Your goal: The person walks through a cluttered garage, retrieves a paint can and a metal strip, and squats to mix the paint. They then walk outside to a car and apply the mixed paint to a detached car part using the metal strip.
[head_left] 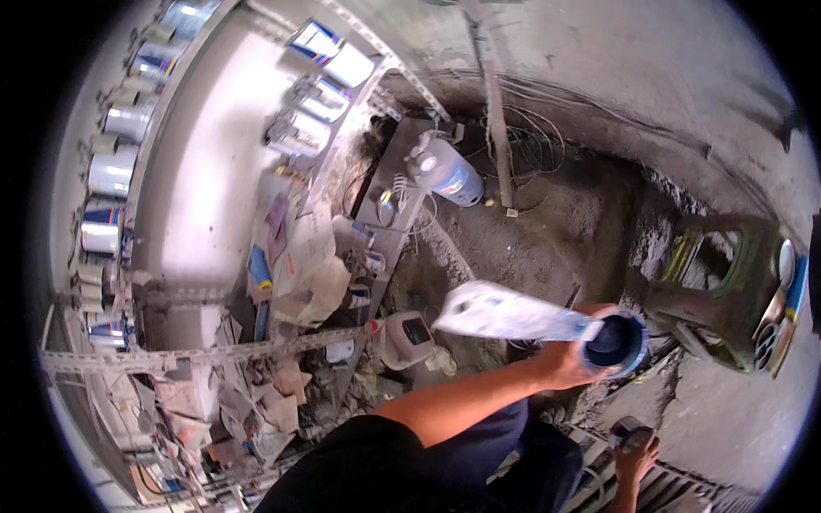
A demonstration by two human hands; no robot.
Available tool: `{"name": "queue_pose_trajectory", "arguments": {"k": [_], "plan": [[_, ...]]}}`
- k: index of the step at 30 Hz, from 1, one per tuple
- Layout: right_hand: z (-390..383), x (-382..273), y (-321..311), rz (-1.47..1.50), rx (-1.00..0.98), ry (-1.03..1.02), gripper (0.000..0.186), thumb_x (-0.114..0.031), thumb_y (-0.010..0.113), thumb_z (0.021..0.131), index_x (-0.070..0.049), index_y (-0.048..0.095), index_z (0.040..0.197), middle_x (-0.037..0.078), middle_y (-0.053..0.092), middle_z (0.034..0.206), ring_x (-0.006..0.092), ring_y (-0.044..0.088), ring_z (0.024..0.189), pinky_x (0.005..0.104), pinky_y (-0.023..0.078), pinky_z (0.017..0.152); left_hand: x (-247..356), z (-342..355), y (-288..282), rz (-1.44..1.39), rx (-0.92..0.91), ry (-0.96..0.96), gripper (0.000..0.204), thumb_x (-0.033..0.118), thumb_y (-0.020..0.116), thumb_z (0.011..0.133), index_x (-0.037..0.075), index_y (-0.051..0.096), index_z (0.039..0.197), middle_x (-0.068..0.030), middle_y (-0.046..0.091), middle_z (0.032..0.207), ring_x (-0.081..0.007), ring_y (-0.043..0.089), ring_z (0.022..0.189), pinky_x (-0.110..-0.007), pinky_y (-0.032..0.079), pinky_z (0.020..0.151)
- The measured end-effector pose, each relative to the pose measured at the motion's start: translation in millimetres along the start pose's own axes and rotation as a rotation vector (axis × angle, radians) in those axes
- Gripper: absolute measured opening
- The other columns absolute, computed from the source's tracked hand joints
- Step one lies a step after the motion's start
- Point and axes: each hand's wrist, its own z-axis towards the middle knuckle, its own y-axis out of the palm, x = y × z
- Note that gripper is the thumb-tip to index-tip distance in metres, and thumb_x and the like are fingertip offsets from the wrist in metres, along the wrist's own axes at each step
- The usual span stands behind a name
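Note:
My left hand (pixel 566 366) is closed around a round container (pixel 634 349) with dark blue inside it, held out in front of me. A long, flat, whitish strip (pixel 505 312) smudged with blue reaches from the container's rim out to the left; whether my fingers also pin it I cannot tell. Lower and to the right, my right hand (pixel 634 462) is closed on a small dark can (pixel 629 432) with a greyish top. It is near the slatted surface by my legs.
Metal shelving at left carries several paint cans (pixel 111 169). A translucent jug (pixel 449 171) stands by a post (pixel 496 128). A greenish stool (pixel 714 291) at right has scissors (pixel 765 342) and brushes beside it. Crumpled papers (pixel 299 265) and a boxy device (pixel 406 339) lie left of centre.

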Motion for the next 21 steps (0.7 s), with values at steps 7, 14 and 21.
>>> {"name": "queue_pose_trajectory", "arguments": {"k": [7, 14, 21], "plan": [[-25.7, -117.6, -134.0, -0.06, -0.113, -0.388, 0.104, -0.03, 0.08, 0.059, -0.008, 0.027, 0.145, 0.022, 0.03, 0.142, 0.0418, 0.028, 0.131, 0.052, 0.026, 0.109, 72.5, -74.4, -118.7, 0.075, 0.291, -0.164, 0.083, 0.016, 0.081, 0.068, 0.0, 0.034, 0.135, -0.0166, 0.047, 0.129, -0.0282, 0.047, 0.121, -0.04, 0.036, 0.104], [-61.9, -280.4, -206.3, -0.05, -0.036, -0.705, 0.106, -0.032, 0.08, 0.057, -0.009, 0.025, 0.145, 0.024, 0.029, 0.14, 0.0442, 0.029, 0.128, 0.054, 0.027, 0.106, 143.8, -150.4, -202.3, 0.052, 0.514, -0.507, 0.067, 0.011, 0.081, 0.066, 0.001, 0.047, 0.123, -0.0106, 0.056, 0.115, -0.0218, 0.053, 0.111, -0.035, 0.042, 0.097], [-120.9, -493.2, -264.7, -0.155, -0.018, -0.944, 0.103, -0.039, 0.081, 0.06, -0.01, 0.028, 0.144, 0.023, 0.033, 0.139, 0.0429, 0.031, 0.128, 0.0531, 0.028, 0.106, 141.6, -210.5, -270.1, 0.123, 0.665, -0.482, 0.068, 0.013, 0.082, 0.062, 0.003, 0.049, 0.121, -0.0123, 0.056, 0.114, -0.0274, 0.055, 0.109, -0.039, 0.041, 0.099]]}}
